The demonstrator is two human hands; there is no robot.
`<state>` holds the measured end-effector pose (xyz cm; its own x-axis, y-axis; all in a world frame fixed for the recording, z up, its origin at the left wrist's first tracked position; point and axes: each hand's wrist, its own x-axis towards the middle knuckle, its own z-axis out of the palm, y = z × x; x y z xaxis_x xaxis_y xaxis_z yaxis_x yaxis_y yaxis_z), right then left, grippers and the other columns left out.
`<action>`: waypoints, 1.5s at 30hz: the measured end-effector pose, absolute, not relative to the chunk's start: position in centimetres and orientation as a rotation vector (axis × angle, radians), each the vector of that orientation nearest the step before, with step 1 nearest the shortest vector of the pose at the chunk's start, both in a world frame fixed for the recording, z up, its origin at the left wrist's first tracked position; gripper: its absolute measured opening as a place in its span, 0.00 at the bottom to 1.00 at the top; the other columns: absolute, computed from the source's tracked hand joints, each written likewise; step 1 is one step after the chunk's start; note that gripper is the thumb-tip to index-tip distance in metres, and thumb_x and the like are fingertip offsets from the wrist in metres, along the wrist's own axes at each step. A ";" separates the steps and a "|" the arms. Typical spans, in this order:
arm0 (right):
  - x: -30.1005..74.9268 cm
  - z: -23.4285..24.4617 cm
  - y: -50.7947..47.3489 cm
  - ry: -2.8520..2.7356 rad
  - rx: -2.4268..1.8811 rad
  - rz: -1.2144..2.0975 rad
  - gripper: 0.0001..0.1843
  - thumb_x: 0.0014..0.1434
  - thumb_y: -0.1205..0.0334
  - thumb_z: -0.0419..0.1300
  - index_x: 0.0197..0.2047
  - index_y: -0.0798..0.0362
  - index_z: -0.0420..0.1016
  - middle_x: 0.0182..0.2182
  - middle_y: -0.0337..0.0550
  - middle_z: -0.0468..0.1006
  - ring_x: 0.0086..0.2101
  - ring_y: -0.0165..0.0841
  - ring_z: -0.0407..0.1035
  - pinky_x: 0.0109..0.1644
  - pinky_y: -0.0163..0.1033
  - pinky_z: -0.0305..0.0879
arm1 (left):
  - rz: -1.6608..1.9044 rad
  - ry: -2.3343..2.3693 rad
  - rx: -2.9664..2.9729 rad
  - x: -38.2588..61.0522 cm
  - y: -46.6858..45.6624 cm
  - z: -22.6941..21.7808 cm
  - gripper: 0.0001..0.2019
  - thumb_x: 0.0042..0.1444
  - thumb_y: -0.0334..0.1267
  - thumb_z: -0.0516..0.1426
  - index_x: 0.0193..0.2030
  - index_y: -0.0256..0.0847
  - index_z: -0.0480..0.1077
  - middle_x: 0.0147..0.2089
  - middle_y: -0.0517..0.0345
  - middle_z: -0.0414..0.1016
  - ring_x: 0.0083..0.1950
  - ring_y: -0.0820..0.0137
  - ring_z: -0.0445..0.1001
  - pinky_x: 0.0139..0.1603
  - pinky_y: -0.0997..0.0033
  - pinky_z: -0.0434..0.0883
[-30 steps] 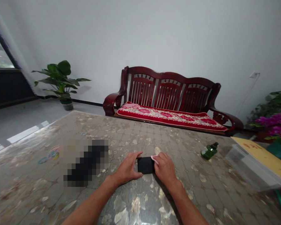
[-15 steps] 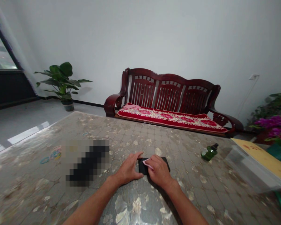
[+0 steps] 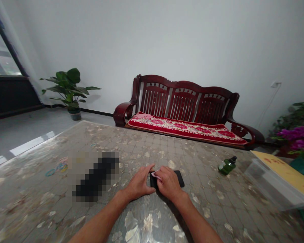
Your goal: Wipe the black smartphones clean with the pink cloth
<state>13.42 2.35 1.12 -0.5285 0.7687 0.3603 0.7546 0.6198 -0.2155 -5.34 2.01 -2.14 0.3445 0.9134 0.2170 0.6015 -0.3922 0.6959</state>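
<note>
A flat black phone point(image 3: 179, 179) lies on the patterned tablecloth in front of me. My left hand point(image 3: 141, 182) steadies its left end, with the thumb on the near edge and the fingers on the far edge. Bunched in my right hand point(image 3: 169, 184) is a small pale pink cloth point(image 3: 156, 174), pressed onto the phone's upper face. My right hand's fingers are closed round the cloth and cover the middle of the phone.
Left of my hands is a blurred dark object point(image 3: 96, 179), beside several coloured bands point(image 3: 62, 166). To the right stand a green bottle point(image 3: 227, 165) with a black top and a clear plastic box point(image 3: 268, 185) under a yellow board point(image 3: 283, 170). A wooden bench point(image 3: 184, 101) is beyond the table.
My right hand has slid a little left along the phone with the cloth, uncovering more of its right end. My left hand stays at the left end.
</note>
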 end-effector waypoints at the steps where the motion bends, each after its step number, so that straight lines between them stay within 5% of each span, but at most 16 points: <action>1: 13.4 1.1 2.4 -2.425 -1.206 0.046 0.16 0.54 0.75 0.55 0.40 0.50 0.79 0.33 0.42 0.74 0.38 0.36 0.67 0.42 0.37 0.58 | 0.821 1.317 2.109 -5.3 2.0 -2.2 0.48 0.39 0.32 0.66 0.70 0.41 0.55 0.58 0.49 0.72 0.59 0.54 0.69 0.63 0.54 0.65; 8: 13.6 1.3 1.3 -2.534 -1.060 0.105 0.15 0.49 0.75 0.56 0.35 0.49 0.79 0.32 0.41 0.74 0.36 0.35 0.67 0.41 0.37 0.58 | 0.827 1.334 2.105 -5.3 1.9 -2.3 0.45 0.41 0.34 0.66 0.68 0.37 0.57 0.56 0.46 0.73 0.57 0.54 0.71 0.60 0.54 0.68; 18: 16.8 0.8 1.5 -2.293 -1.461 -0.029 0.18 0.54 0.76 0.57 0.44 0.49 0.81 0.36 0.44 0.76 0.40 0.37 0.68 0.46 0.39 0.59 | 0.847 1.321 2.108 -5.4 1.8 -2.0 0.43 0.40 0.31 0.65 0.66 0.40 0.60 0.55 0.49 0.74 0.56 0.55 0.71 0.60 0.57 0.67; 45: 19.7 0.2 0.9 -2.176 -1.581 -0.089 0.18 0.57 0.75 0.58 0.45 0.47 0.81 0.37 0.42 0.77 0.41 0.37 0.69 0.46 0.39 0.60 | 0.812 1.331 2.164 -5.4 1.8 -1.7 0.39 0.41 0.32 0.64 0.64 0.39 0.62 0.56 0.46 0.73 0.57 0.54 0.70 0.60 0.56 0.67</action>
<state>19.68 0.94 0.20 -0.2446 0.8882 0.3889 0.9170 0.3423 -0.2049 -5.36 1.84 -1.73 0.3547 0.9041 0.2384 0.6258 -0.4190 0.6579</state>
